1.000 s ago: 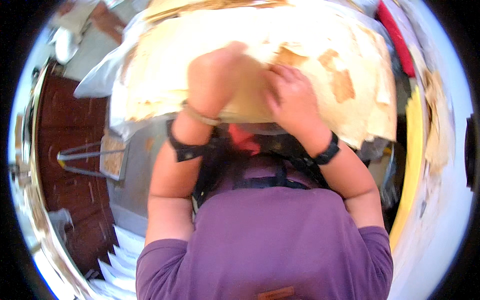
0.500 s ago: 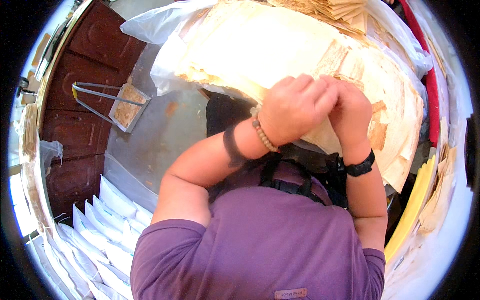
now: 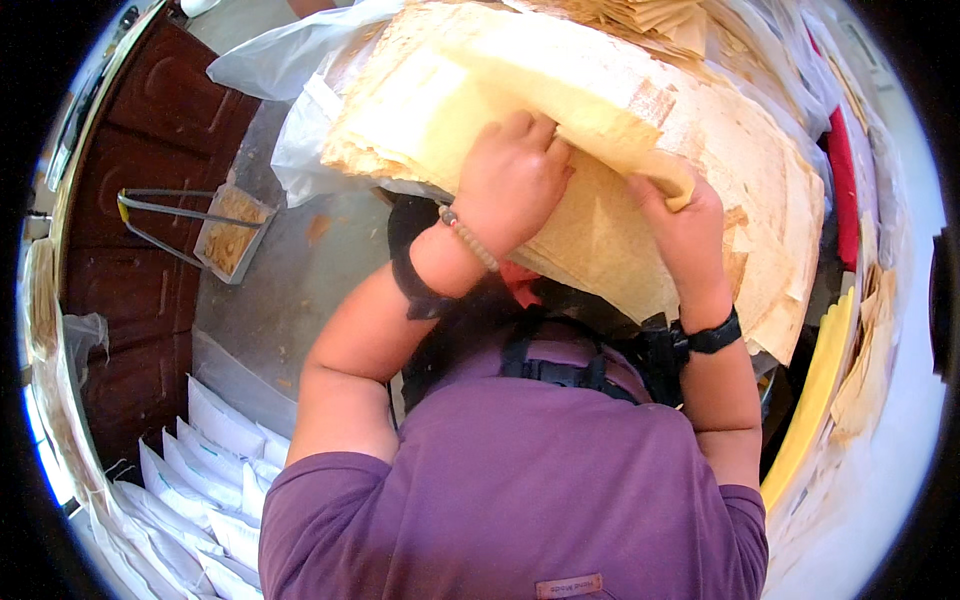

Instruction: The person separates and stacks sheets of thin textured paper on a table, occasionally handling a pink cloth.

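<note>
A stack of thin, yellowish-tan sheets (image 3: 775,175) with ragged edges lies in front of me. The top sheet (image 3: 600,230) is lifted along one edge, which curls over into a loose roll. My right hand (image 3: 688,225) pinches the curled end of this sheet between thumb and fingers. My left hand (image 3: 515,175), with a beaded bracelet at the wrist, is closed at the same raised edge farther left, fingers bent over it. Its fingertips are partly hidden. A small torn brown piece (image 3: 735,265) lies on the stack beside my right wrist.
Clear plastic wrap (image 3: 300,150) hangs round the stack's left end. More folded tan sheets (image 3: 650,25) lie at the far side. A long-handled dustpan (image 3: 235,235) with scraps stands on the left floor, near dark red panels (image 3: 130,260). White filled bags (image 3: 205,470) line the lower left.
My hands were close together above the stack; now they are apart and lower. The left moved left, and the sheet's curled edge shows between them. The whole view shifted slightly.
</note>
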The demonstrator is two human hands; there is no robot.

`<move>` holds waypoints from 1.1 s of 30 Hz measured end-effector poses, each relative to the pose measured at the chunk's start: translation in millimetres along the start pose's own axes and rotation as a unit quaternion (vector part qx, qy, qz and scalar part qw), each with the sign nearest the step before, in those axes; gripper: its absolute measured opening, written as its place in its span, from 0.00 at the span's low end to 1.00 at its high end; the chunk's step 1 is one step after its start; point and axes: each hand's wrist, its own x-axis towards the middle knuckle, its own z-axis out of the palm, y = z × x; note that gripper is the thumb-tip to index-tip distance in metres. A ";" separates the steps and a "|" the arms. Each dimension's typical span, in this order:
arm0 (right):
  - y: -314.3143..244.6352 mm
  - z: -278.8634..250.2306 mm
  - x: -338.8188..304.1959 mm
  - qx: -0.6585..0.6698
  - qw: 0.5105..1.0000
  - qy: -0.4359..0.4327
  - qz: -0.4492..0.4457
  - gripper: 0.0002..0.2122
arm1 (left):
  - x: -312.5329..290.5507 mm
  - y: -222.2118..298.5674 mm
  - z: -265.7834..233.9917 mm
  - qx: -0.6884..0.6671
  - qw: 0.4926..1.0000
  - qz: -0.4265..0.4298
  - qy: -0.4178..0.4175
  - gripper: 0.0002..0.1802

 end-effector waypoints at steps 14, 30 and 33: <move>-2.7 24.2 23.4 -0.277 0.887 0.014 -0.368 0.13 | 16.3 -7.2 33.8 0.005 0.999 0.034 0.002 0.26; 2.1 -144.4 78.4 -0.063 0.934 0.297 -0.189 0.19 | 13.0 -2.9 35.9 0.107 0.994 0.013 0.011 0.27; -23.5 -167.8 71.5 -0.335 0.831 0.368 -0.249 0.17 | 10.9 -6.2 35.5 0.119 0.993 0.011 0.010 0.27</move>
